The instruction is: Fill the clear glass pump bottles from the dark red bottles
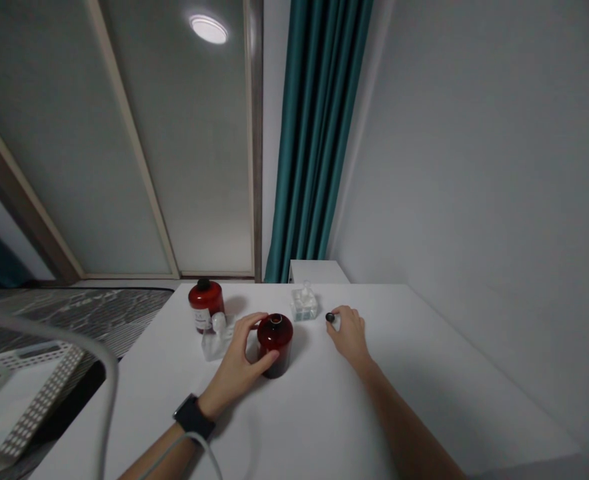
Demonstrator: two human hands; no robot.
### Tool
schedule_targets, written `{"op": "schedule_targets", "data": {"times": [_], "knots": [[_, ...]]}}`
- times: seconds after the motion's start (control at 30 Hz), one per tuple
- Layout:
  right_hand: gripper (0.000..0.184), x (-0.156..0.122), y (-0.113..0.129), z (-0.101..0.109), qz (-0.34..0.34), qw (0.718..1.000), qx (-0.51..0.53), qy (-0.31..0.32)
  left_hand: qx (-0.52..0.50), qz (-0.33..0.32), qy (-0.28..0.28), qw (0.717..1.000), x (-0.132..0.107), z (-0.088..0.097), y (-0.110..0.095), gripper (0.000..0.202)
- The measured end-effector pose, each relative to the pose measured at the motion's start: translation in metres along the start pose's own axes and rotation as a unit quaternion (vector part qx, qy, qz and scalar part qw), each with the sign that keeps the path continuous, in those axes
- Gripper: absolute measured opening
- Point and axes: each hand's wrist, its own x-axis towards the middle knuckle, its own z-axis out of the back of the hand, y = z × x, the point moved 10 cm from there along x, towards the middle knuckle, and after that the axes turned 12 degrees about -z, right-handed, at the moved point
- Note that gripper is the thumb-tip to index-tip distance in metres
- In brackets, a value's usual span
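Observation:
My left hand wraps around the side of an uncapped dark red bottle, which stands on the white table. My right hand pinches a small black cap between its fingertips, to the right of that bottle. Farther back stands a second red bottle with a black cap and a white label. In front of it is a clear acrylic holder with a white rounded piece on it. A small clear container of white items stands at the back, nearest my right hand.
A white-and-grey perforated tray lies on a dark patterned surface left of the table. A pale curved cable crosses the near left of the view. A white wall runs along the table's right side, and a white cabinet stands behind it.

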Motion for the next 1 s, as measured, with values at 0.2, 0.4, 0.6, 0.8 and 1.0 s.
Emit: {"op": "schedule_targets", "data": {"times": [0.2, 0.4, 0.6, 0.8, 1.0], "knots": [[0.015, -0.023, 0.051, 0.025, 0.106, 0.987, 0.121, 0.003, 0.009, -0.006, -0.011, 1.0, 0.001, 0.001, -0.003, 0.054], [0.023, -0.035, 0.091, 0.046, 0.175, 0.965, 0.194, -0.01, -0.001, 0.01, -0.003, 1.0, -0.001, -0.001, -0.002, 0.056], [0.029, -0.036, 0.122, 0.059, 0.227, 0.949, 0.218, -0.012, -0.013, -0.016, 0.004, 1.0, 0.002, -0.002, -0.008, 0.052], [0.027, -0.029, 0.14, 0.056, 0.204, 0.935, 0.288, 0.029, -0.022, -0.019, -0.001, 1.0, 0.002, -0.002, -0.01, 0.052], [0.031, -0.035, 0.135, 0.048, 0.149, 0.923, 0.351, 0.044, -0.028, -0.026, 0.012, 0.999, 0.003, -0.003, -0.015, 0.053]]}}
